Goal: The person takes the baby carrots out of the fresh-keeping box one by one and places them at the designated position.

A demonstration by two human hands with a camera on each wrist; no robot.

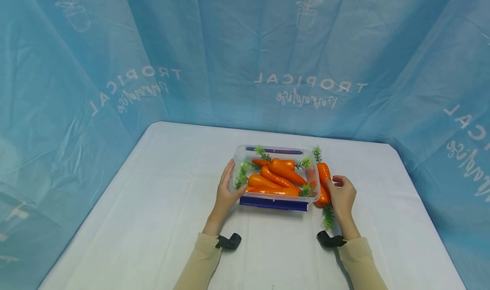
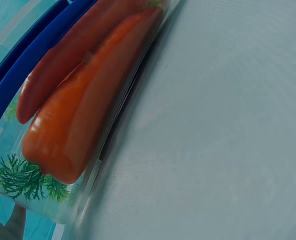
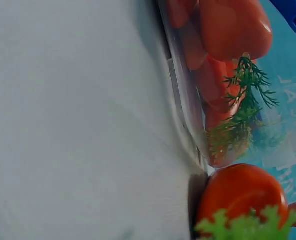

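A clear plastic food container (image 1: 314,196) with blue clips holds several shiny orange carrots (image 1: 273,177) with green leafy tops. My left hand (image 1: 226,191) lies along its left wall, fingers straight, the thumb at the front left corner. To the container's right, two more carrots (image 1: 324,171) lie outside on the table, one with leaves pointing away and one with leaves toward me. My right hand (image 1: 343,196) is at these, its fingertips touching their right side. In the right wrist view, a carrot's round end (image 3: 243,192) sits beside the container corner, a fingertip at its edge.
A white cloth covers the table (image 1: 153,205). Blue printed curtains (image 1: 229,60) hang behind it and at both sides. The container's front blue clip (image 1: 273,203) hangs outward over the table. A dark wrist camera (image 1: 229,241) is strapped at each sleeve.
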